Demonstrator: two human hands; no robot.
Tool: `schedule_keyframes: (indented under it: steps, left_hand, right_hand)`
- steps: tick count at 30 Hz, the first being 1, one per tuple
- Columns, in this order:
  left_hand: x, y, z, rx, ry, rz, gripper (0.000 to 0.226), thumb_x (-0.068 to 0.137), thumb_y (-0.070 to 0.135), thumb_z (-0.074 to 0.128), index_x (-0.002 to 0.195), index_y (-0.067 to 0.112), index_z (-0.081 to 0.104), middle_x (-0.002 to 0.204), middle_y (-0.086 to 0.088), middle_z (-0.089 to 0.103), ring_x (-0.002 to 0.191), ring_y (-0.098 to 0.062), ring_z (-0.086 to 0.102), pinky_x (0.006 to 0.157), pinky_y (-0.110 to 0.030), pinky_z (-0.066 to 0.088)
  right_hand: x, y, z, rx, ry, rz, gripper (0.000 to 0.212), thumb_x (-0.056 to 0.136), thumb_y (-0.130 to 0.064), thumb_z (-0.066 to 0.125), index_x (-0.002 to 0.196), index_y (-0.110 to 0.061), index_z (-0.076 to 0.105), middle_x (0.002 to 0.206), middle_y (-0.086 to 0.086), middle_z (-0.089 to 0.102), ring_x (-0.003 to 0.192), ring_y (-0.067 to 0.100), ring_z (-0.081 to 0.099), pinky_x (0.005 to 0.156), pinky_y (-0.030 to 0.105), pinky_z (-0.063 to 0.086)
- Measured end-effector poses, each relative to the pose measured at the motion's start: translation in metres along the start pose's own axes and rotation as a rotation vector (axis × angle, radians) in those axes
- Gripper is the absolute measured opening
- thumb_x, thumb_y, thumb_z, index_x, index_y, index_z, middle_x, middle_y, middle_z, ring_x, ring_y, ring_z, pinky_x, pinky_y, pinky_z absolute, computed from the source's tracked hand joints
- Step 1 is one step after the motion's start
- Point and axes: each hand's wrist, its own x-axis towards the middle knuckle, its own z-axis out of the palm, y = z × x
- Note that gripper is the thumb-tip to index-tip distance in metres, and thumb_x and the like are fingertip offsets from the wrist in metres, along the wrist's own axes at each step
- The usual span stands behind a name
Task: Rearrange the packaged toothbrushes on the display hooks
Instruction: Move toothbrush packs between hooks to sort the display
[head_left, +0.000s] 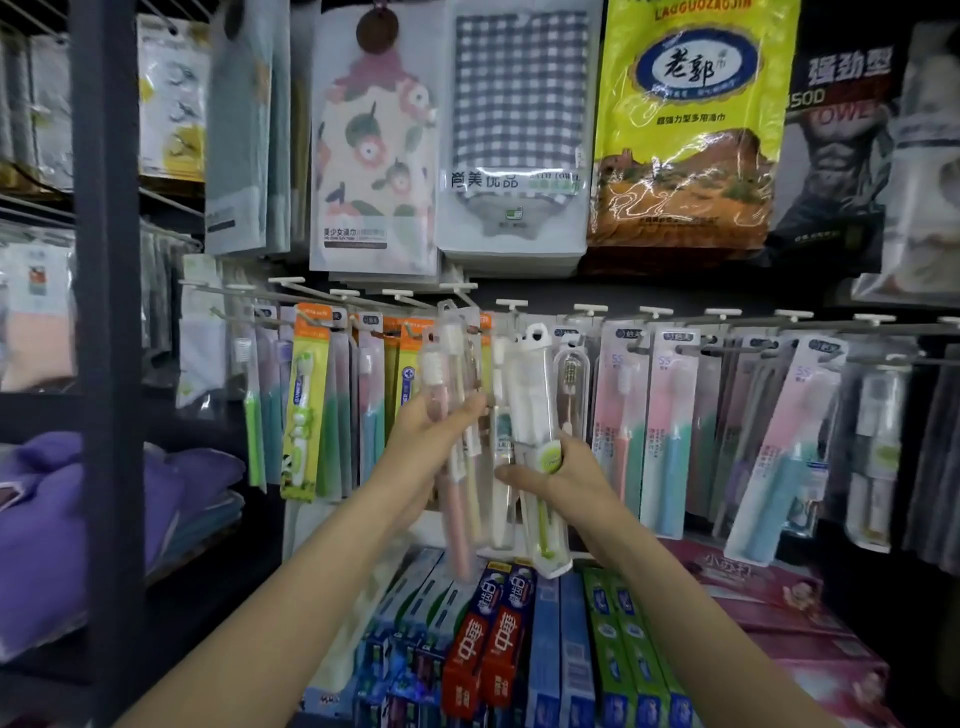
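A row of metal display hooks (592, 309) carries many packaged toothbrushes. My left hand (436, 431) grips a clear pack with pink and cream toothbrushes (451, 395); its top sits near a hook at the centre of the row. My right hand (561, 470) holds a clear travel case with a white and green toothbrush (535, 395), hanging just right of the first pack. Pink and blue toothbrush packs (670, 441) hang to the right, and orange-carded children's toothbrushes (304, 405) to the left.
Packaged towels (519, 130) hang above the hooks. Toothpaste boxes (498, 639) lie stacked on the shelf under my arms. A dark upright post (109, 312) stands at the left, with folded purple cloth (41, 530) behind it.
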Motion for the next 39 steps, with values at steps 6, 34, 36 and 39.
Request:
schedule_keyframes:
  steps: [6,34,36,39]
  left_hand:
    - [-0.005,-0.005,0.004,0.064,-0.009,-0.114,0.036,0.082,0.021,0.068,0.115,0.015,0.057,0.11,-0.002,0.064,0.105,-0.019,0.057,0.093,-0.042,0.045]
    - [-0.02,-0.008,-0.025,0.197,0.072,-0.042,0.034,0.089,0.009,0.057,0.122,0.015,0.047,0.097,0.011,0.052,0.093,-0.009,0.053,0.084,-0.025,0.036]
    - [-0.023,-0.008,-0.017,0.225,0.054,-0.032,0.042,0.09,0.011,0.057,0.13,0.01,0.042,0.099,0.009,0.046,0.087,-0.005,0.047,0.084,-0.024,0.035]
    - [-0.022,-0.01,0.003,0.233,0.047,-0.011,0.044,0.091,0.011,0.056,0.132,0.008,0.04,0.097,0.01,0.042,0.091,-0.005,0.043,0.086,-0.023,0.033]
  right_hand:
    - [-0.011,-0.003,0.005,-0.052,-0.154,0.051,0.023,0.076,-0.015,0.075,0.09,-0.023,0.059,0.083,-0.002,0.068,0.071,0.005,0.065,0.063,0.015,0.051]
    - [0.042,0.004,0.017,-0.395,0.203,0.29,0.066,0.095,-0.048,0.039,0.13,0.009,0.04,0.107,0.016,0.059,0.097,0.027,0.057,0.084,0.035,0.043]
    - [0.028,0.009,0.008,-0.497,0.216,0.23,0.055,0.097,-0.039,0.043,0.127,0.006,0.04,0.084,0.009,0.056,0.074,0.02,0.052,0.069,0.031,0.043]
    - [-0.001,0.009,-0.027,-0.638,0.295,0.069,0.027,0.094,-0.018,0.051,0.115,-0.001,0.05,0.1,0.012,0.06,0.085,0.021,0.054,0.071,0.028,0.042]
